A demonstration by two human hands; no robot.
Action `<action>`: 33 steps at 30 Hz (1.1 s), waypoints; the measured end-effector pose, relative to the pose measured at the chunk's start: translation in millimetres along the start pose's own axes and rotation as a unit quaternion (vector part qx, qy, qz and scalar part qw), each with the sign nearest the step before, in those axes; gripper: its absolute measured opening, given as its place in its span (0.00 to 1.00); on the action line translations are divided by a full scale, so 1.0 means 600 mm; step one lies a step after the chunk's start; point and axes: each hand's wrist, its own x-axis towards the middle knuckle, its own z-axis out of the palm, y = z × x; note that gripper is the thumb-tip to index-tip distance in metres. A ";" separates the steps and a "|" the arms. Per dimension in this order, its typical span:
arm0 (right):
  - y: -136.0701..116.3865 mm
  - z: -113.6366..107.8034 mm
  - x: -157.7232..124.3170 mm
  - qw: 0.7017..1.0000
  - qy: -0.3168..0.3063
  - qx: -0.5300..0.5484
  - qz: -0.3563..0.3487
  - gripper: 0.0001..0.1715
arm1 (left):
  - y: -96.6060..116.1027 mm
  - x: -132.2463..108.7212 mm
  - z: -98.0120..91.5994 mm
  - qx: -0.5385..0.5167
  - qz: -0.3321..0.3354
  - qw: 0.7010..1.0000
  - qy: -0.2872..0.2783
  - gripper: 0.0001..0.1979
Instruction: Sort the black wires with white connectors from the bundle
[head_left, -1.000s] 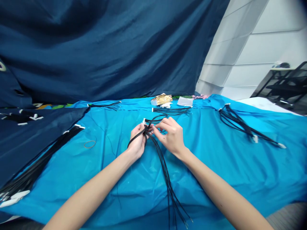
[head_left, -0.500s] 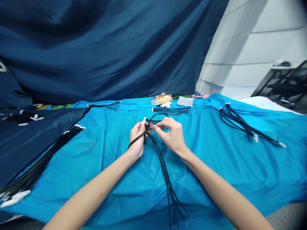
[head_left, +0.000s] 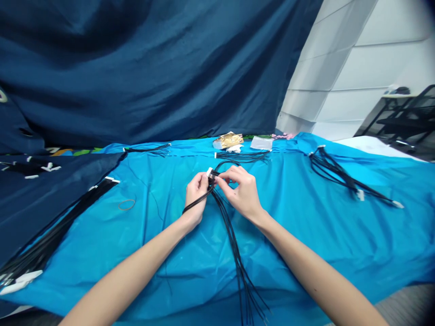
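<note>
Near the middle of the blue cloth, my left hand is closed on a black wire harness, close under its white connector. A loop of the wires lies across that wrist, and the rest trail down toward me, ending in loose wire tips. My right hand pinches at the wires just below the connector, thumb and forefinger together. Which single wire sits between those fingertips is too small to make out.
Black wire bundles with white connectors lie at the left. Another black bundle is at the right. Behind my hands are a thin harness, gold wrapping and a clear bag. A brown rubber band lies left.
My left hand and the white connector have shifted slightly right, and the connector has turned a little. My right hand keeps pinching at the wires, barely moved.
</note>
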 end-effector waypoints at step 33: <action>-0.004 0.010 -0.009 0.997 0.044 -0.062 -0.034 0.11 | 0.010 -0.006 0.004 -0.051 -0.035 0.998 -0.033 0.16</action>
